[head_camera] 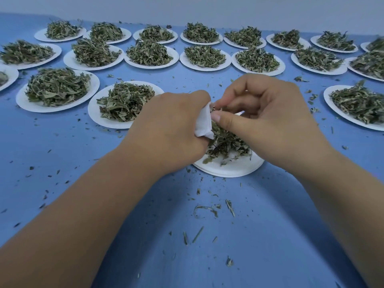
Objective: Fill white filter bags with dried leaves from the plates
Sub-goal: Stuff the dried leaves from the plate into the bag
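My left hand [172, 129] is closed around a white filter bag [203, 123], of which only a folded white part shows between thumb and fingers. My right hand [261, 115] pinches dried green leaves [216, 110] at the bag's mouth with thumb and fingertips. Both hands hover over a white paper plate [230, 168] in the middle of the blue table, and a small heap of dried leaves [226, 144] lies on it, partly hidden by my hands.
Several white plates heaped with dried leaves fill the far half of the blue table [83, 163], the nearest ones at left [108, 119] and at right [332, 100]. Leaf crumbs and stems [209, 208] are scattered near me. A pale wall [187, 7] runs behind.
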